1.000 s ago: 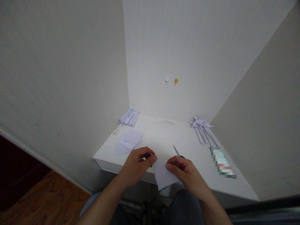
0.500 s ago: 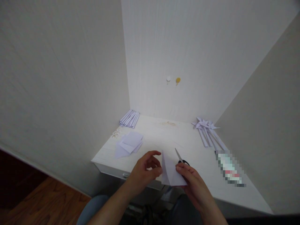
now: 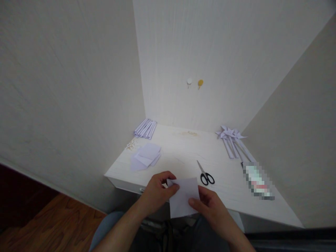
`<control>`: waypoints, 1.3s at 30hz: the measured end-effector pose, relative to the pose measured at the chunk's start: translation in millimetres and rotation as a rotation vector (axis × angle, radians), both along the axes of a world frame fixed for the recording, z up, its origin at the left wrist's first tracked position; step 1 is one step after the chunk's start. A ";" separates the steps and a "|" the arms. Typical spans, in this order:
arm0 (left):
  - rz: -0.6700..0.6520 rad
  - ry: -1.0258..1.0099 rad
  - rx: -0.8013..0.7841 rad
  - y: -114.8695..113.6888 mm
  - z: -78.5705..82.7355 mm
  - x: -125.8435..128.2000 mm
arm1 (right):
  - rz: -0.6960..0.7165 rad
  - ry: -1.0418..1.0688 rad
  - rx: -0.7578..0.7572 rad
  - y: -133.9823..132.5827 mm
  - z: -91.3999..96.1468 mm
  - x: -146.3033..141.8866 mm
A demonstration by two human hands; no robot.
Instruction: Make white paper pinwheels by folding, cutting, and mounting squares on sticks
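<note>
A white square sheet of paper point(image 3: 183, 197) is held up between both hands in front of the table's near edge. My left hand point(image 3: 159, 190) pinches its upper left corner, thumb in front, and that corner looks bent over. On the lower right side, my right hand point(image 3: 210, 203) grips the sheet with the thumb on its face and the other fingers partly hidden. Just beyond the paper lies a pair of scissors point(image 3: 205, 175) with black handles, its blades pointing away to the back. Neither hand touches it.
The white table point(image 3: 181, 147) fits between walls. At left are paper sheets point(image 3: 148, 155), small pale bits point(image 3: 130, 145) and rolled paper sticks point(image 3: 145, 128). Paper pinwheels point(image 3: 229, 134) on sticks lie at right, near a blurred-out item point(image 3: 257, 182). Two hooks point(image 3: 200, 83) hang on the wall.
The paper has turned from a creased, angled position to face me as a square. My left hand, apart from it before, now pinches its corner. The scissors lie in fuller view.
</note>
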State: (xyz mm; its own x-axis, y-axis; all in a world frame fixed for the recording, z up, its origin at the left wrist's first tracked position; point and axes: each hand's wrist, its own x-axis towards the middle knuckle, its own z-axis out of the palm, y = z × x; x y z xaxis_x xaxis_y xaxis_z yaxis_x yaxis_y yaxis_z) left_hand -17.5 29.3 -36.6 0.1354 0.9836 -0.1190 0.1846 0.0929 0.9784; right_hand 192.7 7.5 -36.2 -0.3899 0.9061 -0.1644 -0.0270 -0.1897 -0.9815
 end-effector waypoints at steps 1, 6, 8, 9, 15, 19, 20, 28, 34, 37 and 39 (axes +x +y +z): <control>-0.014 0.026 0.016 -1.5 3.5 1.1 | -0.016 -0.036 0.009 -0.4 1.4 -3.5; 0.043 0.098 0.208 -11.2 22.7 14.8 | -0.209 -0.194 0.065 4.3 0.8 -18.4; 0.117 0.071 0.252 -15.5 23.8 21.0 | -0.261 -0.162 0.068 7.1 0.3 -20.9; 0.132 0.070 0.259 -17.3 22.4 23.5 | -0.285 -0.137 0.062 8.2 0.1 -21.7; 0.024 -0.025 0.221 -22.2 4.9 25.0 | -0.360 -0.025 -0.035 8.5 -1.9 -20.2; 0.003 -0.059 0.159 -20.3 2.9 15.1 | -0.325 -0.019 0.020 6.6 0.7 -8.5; 0.015 -0.044 0.148 -20.1 4.0 11.9 | -0.318 -0.023 0.043 6.2 1.6 -4.6; -0.053 -0.274 -0.006 -31.7 6.8 -6.6 | -0.264 0.115 -0.057 -13.1 -16.3 3.4; -0.006 -0.350 -0.151 -34.5 -19.5 -28.6 | -0.151 0.107 -0.205 -10.1 -64.3 2.6; 0.022 -0.356 -0.165 -25.9 -25.6 -44.1 | -0.102 0.022 -0.170 15.1 -63.9 -6.7; 0.030 -0.331 -0.147 -17.2 -26.9 -54.7 | -0.068 -0.017 -0.158 36.0 -53.5 -19.5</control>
